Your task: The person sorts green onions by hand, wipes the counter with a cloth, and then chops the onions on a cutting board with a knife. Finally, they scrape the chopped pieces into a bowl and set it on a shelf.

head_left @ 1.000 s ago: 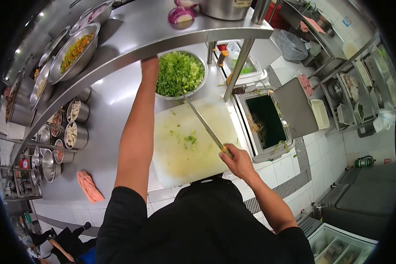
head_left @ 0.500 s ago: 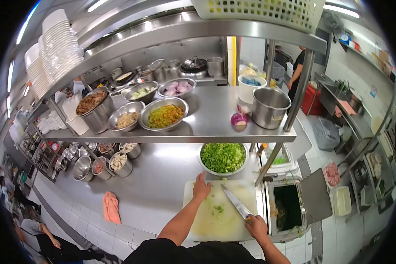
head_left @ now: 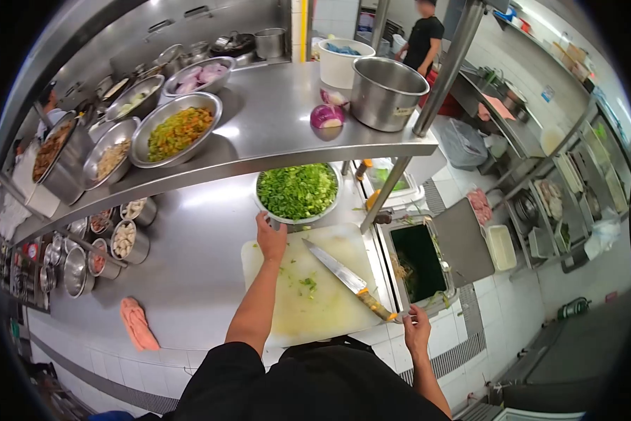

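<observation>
A steel bowl full of chopped leafy greens stands just behind the cutting board. My left hand reaches to the bowl's near left side, fingertips right at the rim and thumb apart from the fingers. On the pale board lies a large knife, blade pointing away and left, with its yellowish handle near the right edge. Scraps of green are scattered beside the blade. To the right of the handle's end, my right hand hangs with loosely bent fingers apart, holding nothing.
Above the bowl runs a steel shelf with bowls of cut vegetables, a purple onion and a steel pot. A bin with dark liquid adjoins the board's right. An orange cloth lies left. A person stands behind.
My right hand has let go of the knife, which now lies on the board, and moved right. My left hand has moved forward to the bowl's rim. The view has shifted right.
</observation>
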Motion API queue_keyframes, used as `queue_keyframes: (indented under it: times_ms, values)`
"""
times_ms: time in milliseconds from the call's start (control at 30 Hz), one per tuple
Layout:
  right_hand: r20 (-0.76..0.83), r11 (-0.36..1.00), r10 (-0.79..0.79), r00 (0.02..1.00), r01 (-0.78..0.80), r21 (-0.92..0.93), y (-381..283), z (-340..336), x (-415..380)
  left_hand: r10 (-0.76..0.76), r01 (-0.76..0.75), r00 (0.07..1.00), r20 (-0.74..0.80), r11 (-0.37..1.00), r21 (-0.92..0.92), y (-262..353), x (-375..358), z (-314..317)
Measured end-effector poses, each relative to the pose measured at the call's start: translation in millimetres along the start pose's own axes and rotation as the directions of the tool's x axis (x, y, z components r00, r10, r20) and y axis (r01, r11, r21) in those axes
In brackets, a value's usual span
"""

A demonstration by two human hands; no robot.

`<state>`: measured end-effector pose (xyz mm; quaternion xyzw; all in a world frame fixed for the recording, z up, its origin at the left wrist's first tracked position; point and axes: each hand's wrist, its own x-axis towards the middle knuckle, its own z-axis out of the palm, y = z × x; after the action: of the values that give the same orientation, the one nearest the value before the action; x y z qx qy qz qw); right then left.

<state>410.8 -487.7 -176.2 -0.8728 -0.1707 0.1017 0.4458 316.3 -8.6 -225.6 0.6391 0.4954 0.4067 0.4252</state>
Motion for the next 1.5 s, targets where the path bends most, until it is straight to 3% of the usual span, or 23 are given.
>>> queue_keyframes:
  times_ms: [67,233,267,300,467,633,800,867,1000,1067,1133,1200,1267,1333,1400,1500]
  values:
    - [-0.044,0.999,0.036,0.998,-0.037,-0.005,6,-11,-16,0.266,-0.298,0.950,0.165,0.929,0.218,4,7,-4]
    - [-0.077,0.993,0.110,0.991,-0.113,-0.035,-2,-19,-39,0.281,-0.302,0.943,0.179,0.947,0.107,4,18,-1]
    - [-0.062,0.993,0.113,0.992,-0.115,-0.038,-4,-20,-40,0.234,-0.246,0.960,0.156,0.967,0.061,7,17,-1]
    - [-0.077,0.992,0.112,0.991,-0.115,-0.046,-11,-21,-42,0.182,-0.186,0.974,0.137,0.983,0.013,11,14,-1]
    - [-0.023,0.992,0.053,0.998,-0.056,-0.117,-29,-22,-51,0.207,-0.199,0.975,0.083,0.976,-0.093,9,-13,-29]
    - [0.066,0.994,-0.034,0.997,0.041,-0.106,-50,-2,-35,0.237,-0.237,0.971,0.010,0.971,-0.020,20,-54,-100]
    - [0.261,0.985,-0.174,0.949,0.171,0.034,-57,46,3,0.220,-0.221,0.975,-0.025,0.970,-0.097,34,-106,-200]
    - [0.321,0.967,-0.254,0.912,0.239,0.086,-75,69,18,0.245,-0.249,0.962,-0.117,0.968,-0.021,53,-134,-244]
    - [0.455,0.924,-0.383,0.804,0.343,0.171,-107,106,46,0.288,-0.330,0.911,-0.294,0.938,-0.103,117,-190,-322]
    - [0.485,0.887,-0.462,0.743,0.391,0.247,-122,125,59,0.203,-0.226,0.911,-0.359,0.974,-0.022,137,-220,-363]
    - [0.481,0.848,-0.530,0.698,0.446,0.287,-128,142,65,0.328,-0.293,0.826,-0.458,0.945,0.149,158,-241,-402]
    - [0.533,0.840,-0.543,0.649,0.422,0.342,-132,156,69,0.283,-0.282,0.782,-0.556,0.955,0.090,210,-262,-430]
    - [0.539,0.812,-0.583,0.608,0.414,0.411,-133,167,72,0.299,-0.266,0.731,-0.613,0.953,0.147,257,-281,-457]
    - [0.564,0.819,-0.572,0.596,0.373,0.437,-139,167,67,0.262,-0.321,0.661,-0.703,0.946,0.050,303,-289,-476]
    - [0.582,0.822,-0.567,0.582,0.351,0.450,-140,164,65,0.491,-0.435,0.554,-0.672,0.859,0.270,329,-285,-513]
    - [0.589,0.822,-0.568,0.576,0.351,0.449,-130,157,66,0.448,-0.520,0.642,-0.622,0.851,0.077,397,-275,-550]
